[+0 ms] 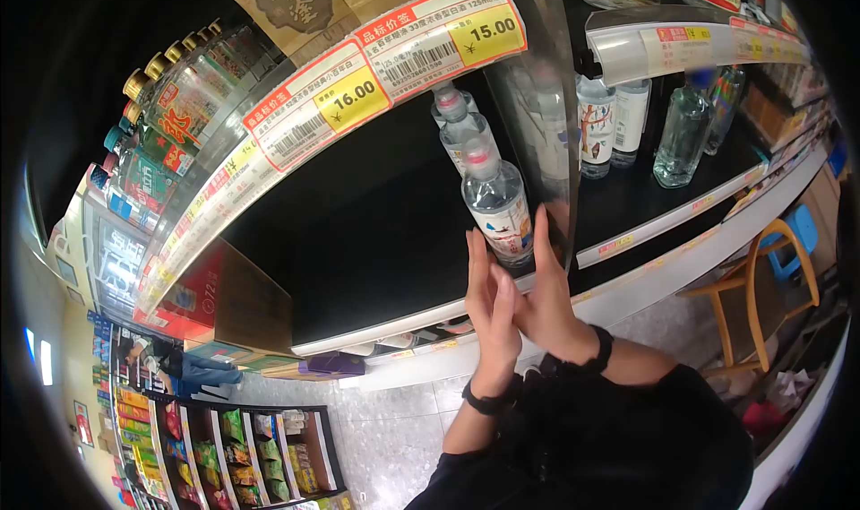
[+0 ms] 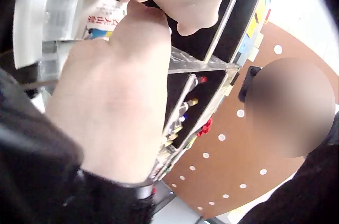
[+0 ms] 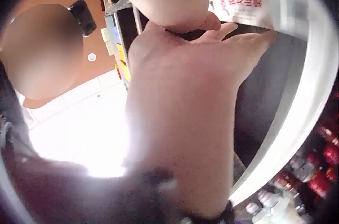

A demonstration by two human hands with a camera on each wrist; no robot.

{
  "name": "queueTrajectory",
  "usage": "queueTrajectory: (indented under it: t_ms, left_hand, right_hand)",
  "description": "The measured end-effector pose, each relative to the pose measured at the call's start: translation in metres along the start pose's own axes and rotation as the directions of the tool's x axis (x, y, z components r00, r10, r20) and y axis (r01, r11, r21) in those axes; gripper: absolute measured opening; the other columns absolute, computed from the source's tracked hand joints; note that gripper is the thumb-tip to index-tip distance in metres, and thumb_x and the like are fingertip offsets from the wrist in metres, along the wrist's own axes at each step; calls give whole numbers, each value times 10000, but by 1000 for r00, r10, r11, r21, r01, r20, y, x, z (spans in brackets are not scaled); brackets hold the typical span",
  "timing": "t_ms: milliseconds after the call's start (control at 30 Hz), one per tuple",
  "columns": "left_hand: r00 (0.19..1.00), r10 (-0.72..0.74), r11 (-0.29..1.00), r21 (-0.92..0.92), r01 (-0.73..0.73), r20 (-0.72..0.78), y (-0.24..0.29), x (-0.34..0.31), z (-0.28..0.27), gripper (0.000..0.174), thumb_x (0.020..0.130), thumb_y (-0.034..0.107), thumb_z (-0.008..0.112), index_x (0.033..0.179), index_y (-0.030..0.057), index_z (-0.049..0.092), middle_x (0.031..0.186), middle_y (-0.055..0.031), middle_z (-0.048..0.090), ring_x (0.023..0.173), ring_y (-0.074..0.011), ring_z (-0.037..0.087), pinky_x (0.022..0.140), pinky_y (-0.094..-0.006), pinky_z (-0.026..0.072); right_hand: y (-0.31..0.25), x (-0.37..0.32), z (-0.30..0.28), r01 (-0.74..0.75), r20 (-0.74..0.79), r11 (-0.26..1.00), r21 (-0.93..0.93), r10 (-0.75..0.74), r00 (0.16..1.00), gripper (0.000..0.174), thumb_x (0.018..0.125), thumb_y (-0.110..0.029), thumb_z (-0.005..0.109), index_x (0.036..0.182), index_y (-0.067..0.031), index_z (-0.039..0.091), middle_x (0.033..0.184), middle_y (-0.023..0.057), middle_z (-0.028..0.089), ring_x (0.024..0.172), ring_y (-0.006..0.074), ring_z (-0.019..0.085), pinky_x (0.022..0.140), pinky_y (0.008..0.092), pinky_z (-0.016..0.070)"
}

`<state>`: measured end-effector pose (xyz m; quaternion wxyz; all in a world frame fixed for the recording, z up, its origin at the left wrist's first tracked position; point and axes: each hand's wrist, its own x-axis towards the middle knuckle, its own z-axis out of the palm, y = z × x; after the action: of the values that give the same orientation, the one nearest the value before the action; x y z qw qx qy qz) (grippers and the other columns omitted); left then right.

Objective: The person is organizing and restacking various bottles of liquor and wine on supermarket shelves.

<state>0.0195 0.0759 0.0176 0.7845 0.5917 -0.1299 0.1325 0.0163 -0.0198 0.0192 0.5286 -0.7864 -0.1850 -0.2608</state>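
Observation:
A clear bottle with a pink cap and a printed label (image 1: 502, 219) stands at the front of a black shelf, at the near end of a row of similar bottles (image 1: 464, 138). My left hand (image 1: 493, 313) is at its left side and my right hand (image 1: 548, 304) at its right, fingers extended, palms close together near its base. In the left wrist view the left hand (image 2: 119, 81) reaches beside the label (image 2: 103, 15). The right wrist view has the right hand (image 3: 185, 70) below the label (image 3: 241, 3). Exact fingertip contact is partly hidden.
A curved price-tag rail (image 1: 385, 66) overhangs the shelf at the upper left. A clear divider (image 1: 573, 151) stands right of the row, with other bottles (image 1: 683, 138) beyond it. Cardboard boxes (image 1: 246, 299) are at the left. A wooden chair (image 1: 761, 304) stands at the right.

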Motion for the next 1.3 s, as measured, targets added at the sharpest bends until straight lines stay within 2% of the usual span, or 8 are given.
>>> queueTrajectory:
  t_ms: [133,367,567,900,1033,1133,1233,1300]
  left_hand:
    - [988,-156,988,-20,155,-11,13,-12,2,816,1030,583,222,1560,-35,170,1631,-191,205,1522,-341,159,1230,-469,120]
    - [989,-133,984,-113,140,66,3,3,-4,800,1037,563,230,1557,-43,175,1635,-200,181,1526,-338,139,1228,-472,119]
    - [985,-167,979,-114,171,42,-3,19,-7,784,1045,541,229,1554,-52,174,1637,-206,171,1529,-341,122,1223,-481,136]
    - [981,-190,965,-174,196,50,-19,56,-13,724,1065,477,249,1550,-56,185,1630,-201,192,1514,-314,190,1222,-423,190]
    - [977,-180,960,-196,200,115,-19,67,-17,730,1061,488,270,1543,-58,214,1620,-209,219,1503,-320,217,1224,-422,182]
    - [983,-182,971,-163,176,-24,-24,56,-21,727,1057,476,313,1551,-43,191,1600,-219,266,1486,-319,262,1219,-415,186]
    - [991,-30,999,20,33,-129,-12,38,-6,644,1049,404,356,1533,-10,263,1478,-210,460,1403,-293,404,1144,-428,308]
    - [983,49,999,2,-50,-177,-12,26,-3,539,1035,345,470,1433,-15,424,1344,-181,562,1293,-260,512,1038,-386,415]
  right_hand:
    - [-4,-15,-3,-148,208,954,261,94,974,895,1008,-297,562,1496,162,-31,1529,458,64,1441,555,191,1158,485,283]
    - [7,-2,5,-105,167,964,246,64,984,881,1025,-346,520,1495,166,-21,1530,457,71,1436,558,201,1163,488,269]
    - [13,15,9,-206,200,921,331,145,969,896,1021,-364,528,1494,170,-13,1533,444,111,1444,532,218,1163,473,274]
    - [30,50,30,-195,134,916,350,157,979,836,996,-251,557,1509,143,27,1538,410,162,1419,511,295,1136,460,332]
    - [28,54,32,-168,80,955,244,153,985,790,986,-237,567,1504,145,109,1509,411,227,1413,507,306,1139,459,328]
    - [24,37,24,28,60,994,108,-34,998,748,967,-203,587,1486,150,181,1487,417,267,1411,531,282,1153,489,297]
    - [8,15,-14,209,-22,920,331,-214,977,413,917,-105,622,1241,145,567,1187,299,644,1131,387,651,972,423,511]
    - [14,4,-41,395,-156,863,314,-364,918,205,900,-38,608,1042,95,674,881,165,744,877,281,741,836,366,574]
